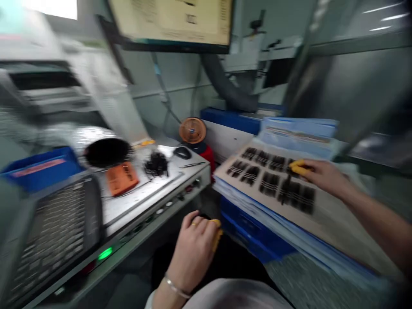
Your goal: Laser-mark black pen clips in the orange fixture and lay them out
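My right hand [309, 169], with yellow covers on its fingertips, is over the cardboard-topped stack [309, 223] on the right. Its fingers are pinched together on what looks like a thin black strip [285, 191], blurred by motion. Below and around it, rows of small black strips [270, 184] lie in groups on the cardboard. In front of my body is my left hand [196, 240], its fingers curled and a yellow cover showing at the fingertips. Whether anything is inside that hand is hidden.
On the left bench are a keyboard [58, 227], a blue bin [45, 167], an orange block [122, 178], a pile of black parts [156, 165] and a mouse [182, 152]. A small fan [192, 131] stands behind. A monitor [174, 21] hangs above. Blue crates [254, 231] support the stack.
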Motion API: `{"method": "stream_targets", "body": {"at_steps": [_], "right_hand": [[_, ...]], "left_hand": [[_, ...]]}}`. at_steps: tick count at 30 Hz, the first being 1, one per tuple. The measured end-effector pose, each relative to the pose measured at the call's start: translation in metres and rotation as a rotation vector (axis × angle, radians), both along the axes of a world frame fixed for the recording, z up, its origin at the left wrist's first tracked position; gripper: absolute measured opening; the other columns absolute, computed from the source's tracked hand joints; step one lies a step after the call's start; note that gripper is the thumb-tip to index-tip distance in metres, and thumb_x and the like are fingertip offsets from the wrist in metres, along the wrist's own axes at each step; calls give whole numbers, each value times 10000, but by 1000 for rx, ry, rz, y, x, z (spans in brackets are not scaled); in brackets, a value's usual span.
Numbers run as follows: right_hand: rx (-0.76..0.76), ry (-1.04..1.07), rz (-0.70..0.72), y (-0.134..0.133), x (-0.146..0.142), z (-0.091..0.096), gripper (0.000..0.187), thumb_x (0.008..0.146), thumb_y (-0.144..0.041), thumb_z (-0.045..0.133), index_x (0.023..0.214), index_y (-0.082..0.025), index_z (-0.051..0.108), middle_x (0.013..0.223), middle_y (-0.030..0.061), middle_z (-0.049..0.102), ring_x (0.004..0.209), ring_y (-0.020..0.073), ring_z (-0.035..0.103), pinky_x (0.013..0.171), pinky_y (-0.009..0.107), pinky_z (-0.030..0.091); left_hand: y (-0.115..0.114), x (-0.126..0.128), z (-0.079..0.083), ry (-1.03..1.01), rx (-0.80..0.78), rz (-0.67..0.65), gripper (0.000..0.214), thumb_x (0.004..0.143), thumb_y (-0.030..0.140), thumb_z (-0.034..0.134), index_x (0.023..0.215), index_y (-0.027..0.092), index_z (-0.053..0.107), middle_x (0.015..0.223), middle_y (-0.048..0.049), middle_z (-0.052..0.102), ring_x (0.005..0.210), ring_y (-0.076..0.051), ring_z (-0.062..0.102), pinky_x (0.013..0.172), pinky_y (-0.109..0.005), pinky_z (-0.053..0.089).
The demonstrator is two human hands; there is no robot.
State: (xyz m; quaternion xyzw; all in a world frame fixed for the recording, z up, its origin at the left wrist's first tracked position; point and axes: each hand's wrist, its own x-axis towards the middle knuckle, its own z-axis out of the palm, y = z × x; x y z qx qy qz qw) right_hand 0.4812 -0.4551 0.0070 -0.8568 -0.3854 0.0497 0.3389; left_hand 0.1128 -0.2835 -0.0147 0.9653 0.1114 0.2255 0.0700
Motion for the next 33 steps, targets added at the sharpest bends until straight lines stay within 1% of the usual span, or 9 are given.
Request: {"method": "stream_targets", "body": {"at_steps": [3,5,9,14,20,24,28,31,33], "right_hand": [[-56,119,-188,-41,14,10,248,812,-167,499,968,-91,676,861,112,650,584,101,528,550,220,414],[-96,126,-298,-63,22,7,207,770,-128,523,900,-105,683,766,70,637,547,93,498,516,206,398],[-76,137,-305,-87,34,-14,178,716,-105,522,805,-124,674,730,34,626,549,95,488,502,198,400],[-102,133,-274,-86,46,-43,185,691,-123,519,785,-129,679,690,24,623,566,106,506,538,207,409],[-173,117,-239,-85,58,-59,212,686,-112,492,774,-119,685,699,35,614,535,110,477,495,218,376],[-200,52,-221,-87,58,-61,241,674,-94,471,774,-109,691,676,41,601,552,122,477,514,234,358],[-223,18,-199,-83,50,-58,203,695,-172,531,802,-120,695,680,44,613,577,133,490,555,248,368],[-244,11,-218,-82,47,-51,213,705,-236,560,830,-134,699,700,42,626,581,136,497,553,247,372],[-250,-17,-260,-85,47,-41,226,708,-239,562,851,-137,704,723,46,638,586,138,505,543,244,370]], "left_hand": [[5,9,-24,-28,-30,-50,130,857,104,395,865,182,498,743,-2,573,714,-154,526,925,-414,343],[6,13,-36,-37,-10,-81,143,860,106,369,886,174,492,754,-15,590,715,-161,551,910,-421,350],[7,14,-49,-6,50,-125,142,872,133,354,930,168,479,798,-28,627,721,-169,589,897,-419,356],[16,9,-60,54,116,-158,118,857,178,416,960,188,474,798,-10,645,718,-168,612,896,-396,347],[21,0,-70,83,133,-152,137,836,167,433,968,189,462,802,-5,639,713,-156,618,898,-389,329],[18,-2,-72,106,101,-141,127,831,158,445,953,193,456,806,2,631,719,-151,618,908,-389,320],[16,-4,-76,100,82,-136,156,808,146,451,954,198,463,817,5,634,722,-156,621,909,-390,325],[17,-6,-81,96,65,-127,174,799,149,459,964,205,473,805,12,640,699,-153,622,895,-384,347],[17,-7,-84,79,60,-136,179,799,153,453,968,207,477,811,3,652,691,-156,623,871,-378,370]]}}
